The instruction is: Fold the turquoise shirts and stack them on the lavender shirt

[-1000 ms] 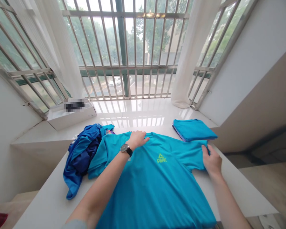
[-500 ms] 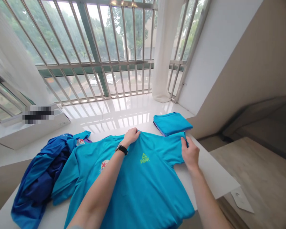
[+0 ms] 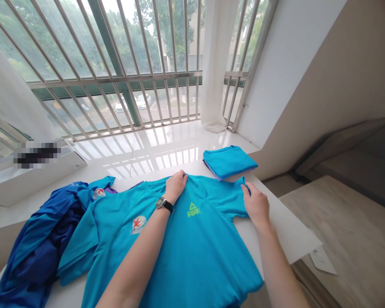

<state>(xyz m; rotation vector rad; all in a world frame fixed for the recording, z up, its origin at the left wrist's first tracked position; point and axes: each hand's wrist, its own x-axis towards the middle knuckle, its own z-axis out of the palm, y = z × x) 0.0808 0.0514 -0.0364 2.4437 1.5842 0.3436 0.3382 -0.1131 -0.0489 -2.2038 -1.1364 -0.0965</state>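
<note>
A teal T-shirt [image 3: 189,244] lies spread flat on a white table [image 3: 277,226], with a green PEAK logo and a round star badge on its front. My left hand [image 3: 176,185] grips the fabric at the neckline and shoulder, and a wristwatch [image 3: 164,204] sits on that wrist. My right hand [image 3: 256,206] pinches the edge of the far sleeve between fingers and thumb. A folded teal shirt [image 3: 229,161] rests just beyond that sleeve, with a purple layer showing beneath it.
Crumpled blue garments [image 3: 40,244] lie heaped against the shirt's left side. Behind is a glossy white windowsill [image 3: 157,147], with a white box [image 3: 38,169] at left holding a blurred item. A paper tag [image 3: 322,260] hangs past the table's right edge, above a wooden surface [image 3: 343,231].
The view has swung left and closer, showing more of the shirt and its badge. My right hand has lifted the sleeve edge slightly, and my left hand has gathered fabric at the neckline.
</note>
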